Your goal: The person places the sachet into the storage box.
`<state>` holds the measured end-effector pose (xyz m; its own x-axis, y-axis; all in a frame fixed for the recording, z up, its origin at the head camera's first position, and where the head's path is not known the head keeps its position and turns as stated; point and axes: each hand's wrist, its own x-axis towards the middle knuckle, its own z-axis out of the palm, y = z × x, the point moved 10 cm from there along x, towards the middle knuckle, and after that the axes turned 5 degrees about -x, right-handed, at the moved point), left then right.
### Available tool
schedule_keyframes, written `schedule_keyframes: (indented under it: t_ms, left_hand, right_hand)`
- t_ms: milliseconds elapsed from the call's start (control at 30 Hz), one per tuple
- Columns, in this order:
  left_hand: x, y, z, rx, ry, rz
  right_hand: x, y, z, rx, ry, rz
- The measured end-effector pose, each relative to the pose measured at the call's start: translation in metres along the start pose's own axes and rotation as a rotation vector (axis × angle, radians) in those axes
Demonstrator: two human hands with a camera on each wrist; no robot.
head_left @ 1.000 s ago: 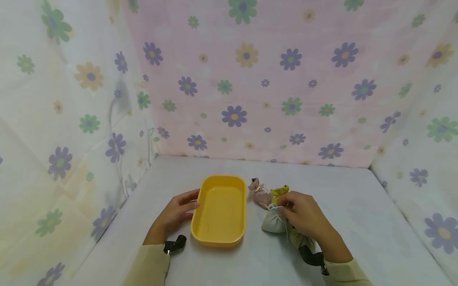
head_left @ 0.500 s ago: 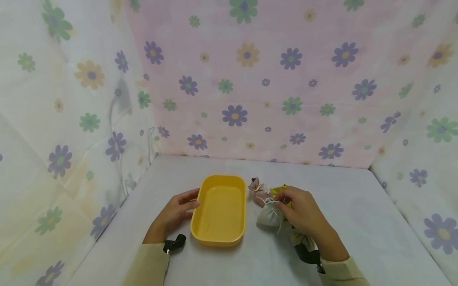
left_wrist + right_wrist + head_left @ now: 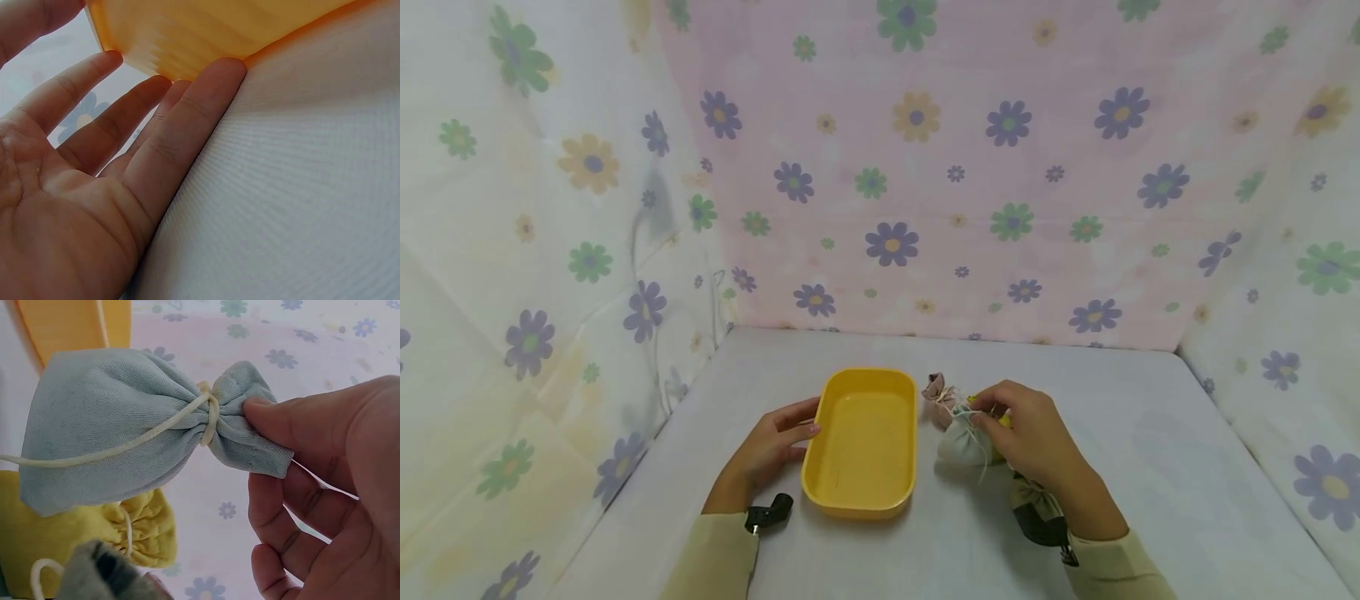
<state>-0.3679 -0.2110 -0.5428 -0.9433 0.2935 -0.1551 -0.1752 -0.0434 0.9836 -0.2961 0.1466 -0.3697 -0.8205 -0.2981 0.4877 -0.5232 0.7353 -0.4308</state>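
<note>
My right hand point(image 3: 1037, 433) pinches the gathered neck of a pale blue-grey drawstring pouch point(image 3: 962, 444) between thumb and fingers. In the right wrist view the cord is wound round the neck and one end trails across the pouch point(image 3: 106, 425). A mustard yellow pouch point(image 3: 150, 528) lies beyond it, mostly hidden by the hand in the head view. To the left, a yellow rectangular tray point(image 3: 861, 450) has nothing inside. My left hand point(image 3: 767, 446) rests against the tray's left side, its fingertips at the wall and its fingers extended in the left wrist view.
A pinkish pouch point(image 3: 936, 390) lies between the tray and the right hand. An olive pouch point(image 3: 1028, 493) sits under the right wrist, partly covered by the wrist camera point(image 3: 1041, 527). Flowered cloth point(image 3: 955, 200) walls the white table point(image 3: 775, 354) at the back and sides.
My right hand has lifted the blue-grey pouch and shifted it a little left and away from me, covering more of the yellow pouch. The left hand and tray stay put.
</note>
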Motion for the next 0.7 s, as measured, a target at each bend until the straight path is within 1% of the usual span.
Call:
schedule_keyframes:
  t_ms: [133,367,500,700]
  left_hand:
    - [0.000,0.000,0.001,0.001,-0.003,0.002]
    - [-0.001,0.001,0.004,-0.033,-0.016,-0.004]
    - [-0.002,0.003,0.005,-0.022,-0.021,0.004]
    - [-0.002,0.002,0.002,-0.008,-0.007,0.002]
  right_hand:
    - [0.002,-0.001,-0.003,0.001,0.021,-0.004]
    - [0.010,-0.007,-0.007,0.016,0.039,-0.016]
    - [0.016,-0.014,-0.010,0.028,0.044,-0.021]
    - [0.026,-0.024,-0.012,0.033,0.040,-0.021]
